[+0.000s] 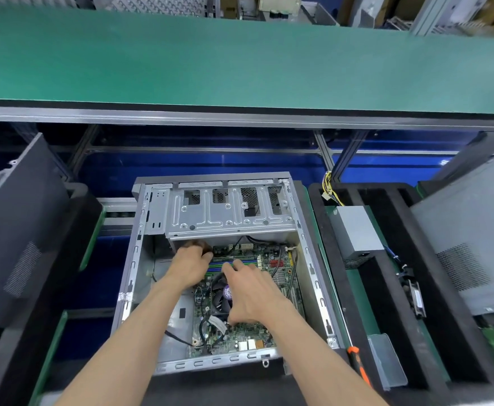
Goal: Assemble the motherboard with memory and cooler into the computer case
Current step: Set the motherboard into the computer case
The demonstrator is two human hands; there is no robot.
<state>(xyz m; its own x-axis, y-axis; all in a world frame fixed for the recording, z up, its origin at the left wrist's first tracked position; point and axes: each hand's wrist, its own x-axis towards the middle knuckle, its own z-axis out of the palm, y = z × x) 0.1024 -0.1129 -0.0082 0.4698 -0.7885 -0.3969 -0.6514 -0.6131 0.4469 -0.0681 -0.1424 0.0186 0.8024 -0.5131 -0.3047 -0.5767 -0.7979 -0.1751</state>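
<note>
Seating is the step we judge to be in hand: the motherboard [239, 332] already lies flat inside the computer case [157, 218], with its cooler [220, 294] near the middle of the case floor and the memory slots [225, 263] just beyond the cooler, towards the drive cage [228, 212] at the far end of the case. We have both hands down in the case. Our left hand [191, 265] reaches to the board's far left corner, right under the edge of the drive cage, with its fingers [203, 249] curled at the board edge; whether they pinch the board or a cable we cannot tell. Our right hand [251, 294] lies over the cooler, its fingers spread, forefinger stretched towards the memory slots and thumb down by the cooler's near side, apparently steadying or nudging the board. Black cables [291, 276] trail across the board on the right side of the case. Next, we think, the board must be slid until its holes meet the standoffs and its ports meet the case wall, then fixed with screws; an orange-handled screwdriver [358, 366] waits just outside the near right corner of the case. A grey power supply [354, 230] sits to the right of the case.
</note>
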